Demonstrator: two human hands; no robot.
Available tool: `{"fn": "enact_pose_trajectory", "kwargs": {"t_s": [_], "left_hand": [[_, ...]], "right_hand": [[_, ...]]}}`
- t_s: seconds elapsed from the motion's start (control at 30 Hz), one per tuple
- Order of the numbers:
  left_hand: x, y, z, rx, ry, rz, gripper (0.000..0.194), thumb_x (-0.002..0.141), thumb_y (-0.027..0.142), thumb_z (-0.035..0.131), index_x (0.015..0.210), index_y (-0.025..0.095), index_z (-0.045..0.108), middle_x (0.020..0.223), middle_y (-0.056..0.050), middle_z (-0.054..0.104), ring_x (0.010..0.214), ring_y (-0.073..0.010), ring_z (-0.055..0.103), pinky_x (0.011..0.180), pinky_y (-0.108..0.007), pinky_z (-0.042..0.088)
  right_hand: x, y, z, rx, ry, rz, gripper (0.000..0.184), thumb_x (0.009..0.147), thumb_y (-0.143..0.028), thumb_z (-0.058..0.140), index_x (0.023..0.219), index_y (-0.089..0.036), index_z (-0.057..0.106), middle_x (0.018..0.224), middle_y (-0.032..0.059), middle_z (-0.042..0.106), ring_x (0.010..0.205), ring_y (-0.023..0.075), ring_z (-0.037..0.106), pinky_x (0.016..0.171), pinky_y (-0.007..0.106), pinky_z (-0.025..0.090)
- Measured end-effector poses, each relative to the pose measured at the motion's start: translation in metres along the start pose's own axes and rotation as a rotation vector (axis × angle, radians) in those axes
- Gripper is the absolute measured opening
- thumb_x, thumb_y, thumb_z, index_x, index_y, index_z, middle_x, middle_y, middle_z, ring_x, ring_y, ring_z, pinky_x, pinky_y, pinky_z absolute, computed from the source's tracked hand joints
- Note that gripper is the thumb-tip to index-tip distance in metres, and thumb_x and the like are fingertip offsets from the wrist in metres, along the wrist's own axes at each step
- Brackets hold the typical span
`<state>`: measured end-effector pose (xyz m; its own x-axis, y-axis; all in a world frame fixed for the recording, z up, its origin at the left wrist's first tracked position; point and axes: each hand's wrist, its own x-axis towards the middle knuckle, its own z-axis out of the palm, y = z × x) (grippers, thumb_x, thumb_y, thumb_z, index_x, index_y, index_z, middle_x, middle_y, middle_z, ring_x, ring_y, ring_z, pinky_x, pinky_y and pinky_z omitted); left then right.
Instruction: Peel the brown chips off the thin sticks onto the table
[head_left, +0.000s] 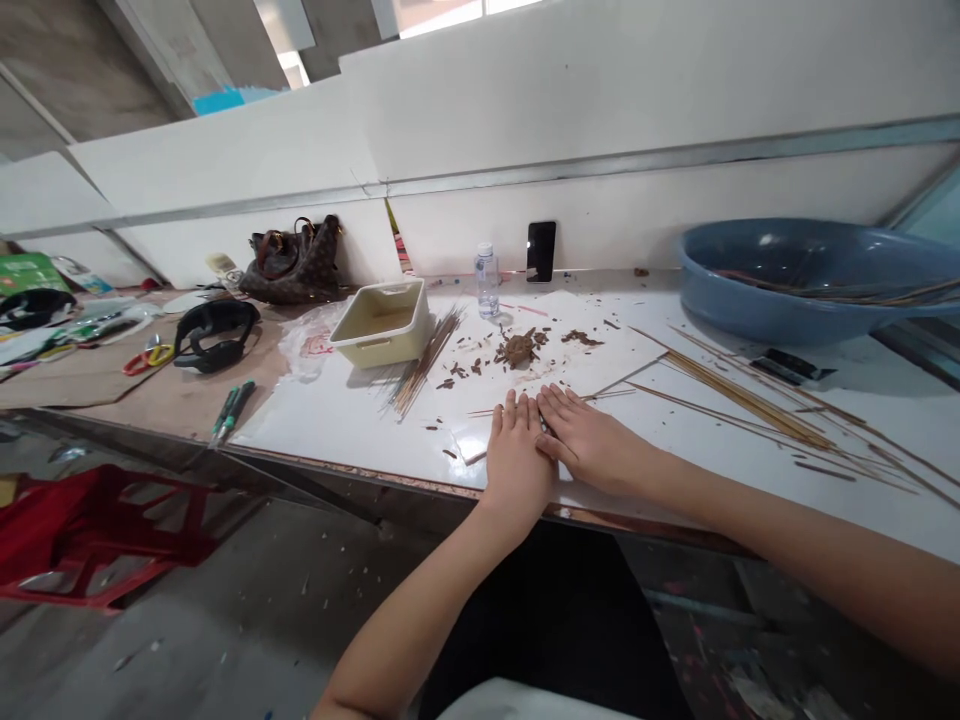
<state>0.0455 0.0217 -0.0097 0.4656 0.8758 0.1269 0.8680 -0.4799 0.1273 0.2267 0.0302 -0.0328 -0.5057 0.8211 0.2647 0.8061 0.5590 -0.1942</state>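
Both hands lie flat, side by side, at the near edge of a white board on the table. My left hand has its fingers stretched out and pointing away from me. Against it rests my right hand, also flat, its thumb touching the left hand. A thin stick pokes out to the left of the fingers, and thin stick ends show at the right; what lies under the palms is hidden. Beyond the fingertips sits a brown lump of clay-like material, with small dark brown bits scattered around it.
Left of the board are a bundle of thin sticks and a cream basin. A water bottle and phone stand behind. At right lie long yellowish sticks near a large blue basin. Green-handled pliers lie left.
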Motion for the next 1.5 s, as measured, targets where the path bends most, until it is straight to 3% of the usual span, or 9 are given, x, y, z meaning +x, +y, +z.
{"fn": "enact_pose_trajectory", "kwargs": {"t_s": [0.17, 0.27, 0.57, 0.7, 0.83, 1.03, 1.2, 1.33, 1.5], "left_hand": [[0.018, -0.004, -0.006, 0.023, -0.023, -0.061, 0.067, 0.107, 0.026, 0.043, 0.173, 0.009, 0.044, 0.181, -0.016, 0.036, 0.175, -0.0339, 0.017, 0.143, -0.055, 0.021], [0.029, -0.006, -0.012, 0.037, -0.046, -0.103, 0.069, 0.107, 0.024, 0.043, 0.173, 0.007, 0.042, 0.183, -0.016, 0.031, 0.176, -0.0344, 0.014, 0.143, -0.055, 0.018], [-0.001, 0.003, -0.012, 0.147, 0.004, -0.045, 0.067, 0.11, 0.033, 0.042, 0.174, 0.015, 0.044, 0.187, -0.009, 0.023, 0.177, -0.0318, 0.0, 0.143, -0.057, 0.014], [0.014, -0.002, -0.015, 0.129, -0.037, -0.087, 0.068, 0.11, 0.031, 0.04, 0.174, 0.008, 0.042, 0.187, -0.014, 0.018, 0.176, -0.0333, 0.002, 0.143, -0.057, 0.015], [0.026, -0.008, -0.021, 0.106, -0.058, -0.104, 0.067, 0.112, 0.031, 0.039, 0.175, 0.007, 0.039, 0.187, -0.015, 0.015, 0.176, -0.0362, 0.003, 0.142, -0.059, 0.018], [0.003, 0.0, -0.025, 0.127, -0.017, -0.066, 0.064, 0.115, 0.037, 0.038, 0.171, 0.008, 0.047, 0.186, -0.015, 0.022, 0.176, -0.0359, 0.005, 0.141, -0.06, 0.021], [-0.007, 0.008, -0.021, 0.124, 0.01, -0.073, 0.064, 0.117, 0.037, 0.029, 0.171, 0.006, 0.045, 0.184, -0.015, 0.027, 0.176, -0.0317, 0.01, 0.141, -0.057, 0.024], [-0.003, 0.013, -0.015, 0.096, -0.023, -0.049, 0.065, 0.116, 0.034, 0.03, 0.174, 0.006, 0.039, 0.182, -0.014, 0.031, 0.175, -0.0281, 0.017, 0.143, -0.053, 0.022], [0.012, 0.018, -0.013, 0.085, -0.104, -0.075, 0.073, 0.11, 0.031, 0.041, 0.176, 0.0, 0.029, 0.184, -0.018, 0.022, 0.175, -0.0316, 0.017, 0.143, -0.052, 0.019]], "right_hand": [[0.016, 0.013, -0.002, 0.01, -0.041, -0.009, 0.078, 0.118, -0.062, 0.03, 0.171, -0.008, 0.046, 0.173, 0.0269, 0.047, 0.165, 0.0401, 0.042, 0.133, 0.066, 0.041], [0.028, 0.017, -0.006, 0.021, -0.086, 0.025, 0.082, 0.118, -0.063, 0.027, 0.17, -0.001, 0.045, 0.174, 0.0305, 0.041, 0.167, 0.0427, 0.037, 0.134, 0.069, 0.037], [-0.002, 0.0, -0.015, 0.075, -0.169, 0.032, 0.092, 0.115, -0.072, 0.022, 0.177, -0.005, 0.03, 0.182, 0.0243, 0.027, 0.171, 0.0396, 0.024, 0.139, 0.065, 0.028], [0.013, 0.008, -0.017, 0.068, -0.175, 0.043, 0.088, 0.116, -0.07, 0.023, 0.179, -0.008, 0.028, 0.181, 0.0233, 0.029, 0.171, 0.041, 0.025, 0.138, 0.067, 0.028], [0.029, 0.014, -0.019, 0.069, -0.214, 0.073, 0.091, 0.116, -0.068, 0.02, 0.175, 0.001, 0.031, 0.181, 0.0275, 0.024, 0.172, 0.0412, 0.021, 0.139, 0.065, 0.027], [0.005, 0.003, -0.024, 0.081, -0.18, 0.034, 0.083, 0.117, -0.064, 0.025, 0.179, -0.008, 0.026, 0.182, 0.0238, 0.027, 0.171, 0.0409, 0.025, 0.137, 0.065, 0.032], [-0.012, -0.005, -0.042, 0.12, -0.108, 0.116, 0.08, 0.118, -0.059, 0.02, 0.182, -0.012, 0.006, 0.186, 0.0189, 0.01, 0.173, 0.0379, 0.013, 0.139, 0.062, 0.027], [-0.008, -0.004, -0.045, 0.12, -0.176, 0.12, 0.081, 0.118, -0.06, 0.018, 0.181, -0.01, 0.015, 0.185, 0.0199, 0.016, 0.173, 0.0377, 0.014, 0.139, 0.063, 0.025], [0.011, 0.008, -0.027, 0.15, -0.22, 0.092, 0.088, 0.116, -0.069, 0.023, 0.179, -0.007, 0.025, 0.184, 0.0237, 0.016, 0.173, 0.0406, 0.014, 0.139, 0.069, 0.022]]}}
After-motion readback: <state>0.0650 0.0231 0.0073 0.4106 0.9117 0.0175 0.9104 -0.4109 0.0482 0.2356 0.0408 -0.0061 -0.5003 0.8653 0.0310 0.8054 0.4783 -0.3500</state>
